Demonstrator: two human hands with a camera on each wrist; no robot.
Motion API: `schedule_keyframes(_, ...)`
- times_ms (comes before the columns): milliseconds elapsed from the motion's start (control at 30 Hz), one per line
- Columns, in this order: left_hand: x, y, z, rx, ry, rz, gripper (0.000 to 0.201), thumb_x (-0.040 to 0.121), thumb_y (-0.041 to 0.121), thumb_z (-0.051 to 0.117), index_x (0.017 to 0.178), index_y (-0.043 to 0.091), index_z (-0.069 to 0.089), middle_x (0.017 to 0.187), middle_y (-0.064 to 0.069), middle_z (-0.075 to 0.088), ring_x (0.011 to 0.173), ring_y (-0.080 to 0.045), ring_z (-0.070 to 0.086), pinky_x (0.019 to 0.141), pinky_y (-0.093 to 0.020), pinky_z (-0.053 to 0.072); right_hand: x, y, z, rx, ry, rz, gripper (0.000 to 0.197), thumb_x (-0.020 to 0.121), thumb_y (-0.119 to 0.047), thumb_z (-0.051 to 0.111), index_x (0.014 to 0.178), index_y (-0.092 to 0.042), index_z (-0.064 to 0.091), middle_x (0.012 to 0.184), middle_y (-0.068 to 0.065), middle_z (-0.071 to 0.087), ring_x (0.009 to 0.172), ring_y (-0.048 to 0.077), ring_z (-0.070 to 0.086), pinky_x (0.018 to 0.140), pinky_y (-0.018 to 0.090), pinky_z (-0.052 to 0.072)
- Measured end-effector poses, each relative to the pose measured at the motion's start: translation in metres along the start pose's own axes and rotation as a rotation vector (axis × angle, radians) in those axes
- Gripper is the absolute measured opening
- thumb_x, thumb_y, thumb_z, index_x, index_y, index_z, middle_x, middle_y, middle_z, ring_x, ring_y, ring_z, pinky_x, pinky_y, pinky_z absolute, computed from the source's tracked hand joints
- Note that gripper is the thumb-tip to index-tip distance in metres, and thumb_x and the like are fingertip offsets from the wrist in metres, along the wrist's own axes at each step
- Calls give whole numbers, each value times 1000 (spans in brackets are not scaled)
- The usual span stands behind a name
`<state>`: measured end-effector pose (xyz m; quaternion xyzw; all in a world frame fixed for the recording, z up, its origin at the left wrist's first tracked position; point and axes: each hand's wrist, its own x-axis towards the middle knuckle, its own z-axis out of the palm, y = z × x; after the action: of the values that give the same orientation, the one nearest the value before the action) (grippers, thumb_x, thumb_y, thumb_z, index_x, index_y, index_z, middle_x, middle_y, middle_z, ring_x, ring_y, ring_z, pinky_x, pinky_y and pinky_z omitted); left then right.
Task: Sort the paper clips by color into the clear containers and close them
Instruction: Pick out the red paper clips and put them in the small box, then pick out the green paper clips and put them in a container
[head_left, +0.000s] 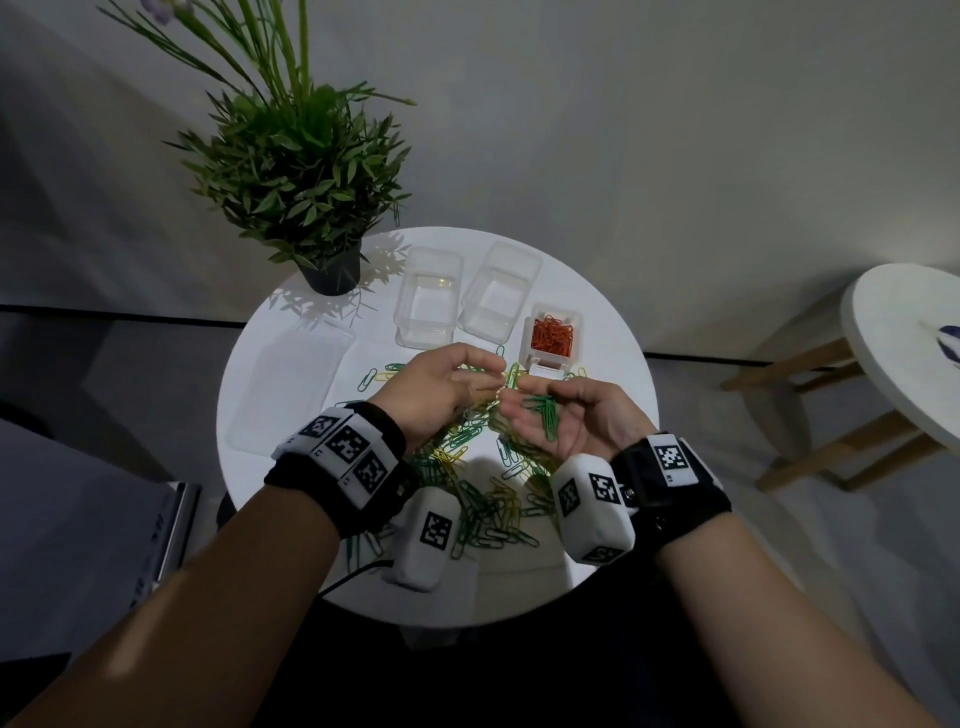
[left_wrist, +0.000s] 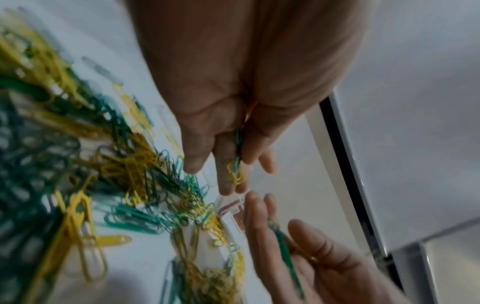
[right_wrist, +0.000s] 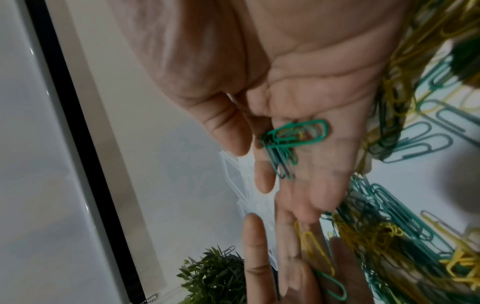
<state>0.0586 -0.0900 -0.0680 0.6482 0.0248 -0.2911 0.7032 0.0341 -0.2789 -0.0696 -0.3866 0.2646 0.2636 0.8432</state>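
Round white worktop (head_left: 597, 322), potted plant (head_left: 306, 171) at eleven o'clock, two empty clear containers (head_left: 428, 299) at twelve, red-clip container (head_left: 553, 335) at one, left hand (head_left: 436, 395) grip pinching linked clips (left_wrist: 235, 166), right hand (head_left: 566, 415) grip cupping green paper clips (head_left: 543, 415), mixed pile (head_left: 483, 483) beneath both hands.

round white table (head_left: 613, 332) bearing a potted plant (head_left: 332, 270), two empty clear containers (head_left: 428, 301), a container of red clips (head_left: 553, 335), a flat lid (head_left: 291, 384), loose green and yellow paper clips (head_left: 493, 504).

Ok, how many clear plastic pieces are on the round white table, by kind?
Empty clear rectangular plastic containers: 2
Small clear plastic container of red paper clips: 1
Flat clear plastic lid or tray: 1
Total: 4
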Motion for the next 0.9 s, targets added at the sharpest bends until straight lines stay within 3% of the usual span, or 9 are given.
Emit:
schedule_keyframes(67, 0, 0, 2, 64, -9, 39, 46, 84, -25, 35, 102, 9, 61, 113, -28, 64, 107, -30, 63, 95, -29, 50, -2, -1, -4, -21, -40, -15, 46, 57, -7, 70, 100, 10, 69, 113, 28, 64, 93, 37, 69, 81, 42, 56)
schedule_keyframes(133, 1, 1, 5, 104, -1, 65, 46, 85, -25, 35, 100, 11, 61, 106, -26, 65, 104, -28, 62, 100, -29, 45, -5, -2, -8, -28, -80, -32, 60, 54, -8, 74, 110, 10, 65, 122, 27, 60, 100, 36, 67, 89, 42, 53)
schedule_keyframes(267, 2, -5, 14, 158, -34, 42, 46, 83, -24, 29, 92, 7, 61, 80, -10, 70, 77, -24, 61, 71, -29, 49, -10, -7, -15, -13, -107, -35, 53, 71, 4, 52, 124, 6, 55, 126, 24, 59, 99, 32, 68, 79, 36, 58)
schedule_keyframes(367, 6, -13, 16, 547, 83, 79, 37, 88, -7, 33, 91, 10, 66, 68, 5, 59, 62, -13, 50, 55, -23, 37, -12, -12, -22, -37, -59, -66, 43, 82, 10, 34, 119, 4, 57, 117, 22, 63, 94, 32, 69, 71, 34, 61)
schedule_keyframes(433, 6, -16, 21, 857, 60, 110, 29, 93, 6, 39, 98, 9, 67, 77, 4, 62, 69, -11, 55, 58, -23, 42, -16, -19, -23, -52, 6, -91, 29, 82, 6, 50, 109, 4, 61, 108, 23, 65, 83, 32, 70, 64, 33, 61)
schedule_keyframes(533, 9, -20, 25, 1097, -40, 78, 30, 90, 16, 50, 116, 18, 65, 114, -1, 67, 105, -18, 60, 88, -23, 46, -20, -31, -30, -14, 93, -91, 34, 58, -6, 82, 88, 4, 67, 86, 18, 64, 59, 24, 65, 51, 28, 58)
schedule_keyframes(633, 16, -20, 23, 1272, -133, 118, 38, 88, 25, 66, 126, 26, 62, 130, 7, 60, 121, -13, 53, 98, -21, 37, -17, -40, -38, 101, 196, -119, 11, 91, -8, 51, 93, 0, 60, 78, 13, 61, 53, 19, 62, 52, 23, 55)
schedule_keyframes(767, 24, -13, 21, 1394, -202, 179, 32, 89, 30, 65, 120, 20, 67, 125, 3, 63, 118, -17, 54, 98, -27, 42, -11, -41, -40, 100, 167, -69, 14, 86, -3, 53, 100, -4, 55, 74, 11, 59, 53, 19, 58, 54, 23, 51)
schedule_keyframes(900, 23, -9, 21, 1516, -218, 286, 20, 92, 24, 52, 100, 17, 70, 109, 1, 64, 102, -20, 58, 80, -27, 45, -3, -38, -42, 27, 196, -110, 26, 93, 7, 38, 114, -5, 48, 72, 13, 54, 49, 19, 56, 51, 25, 52)
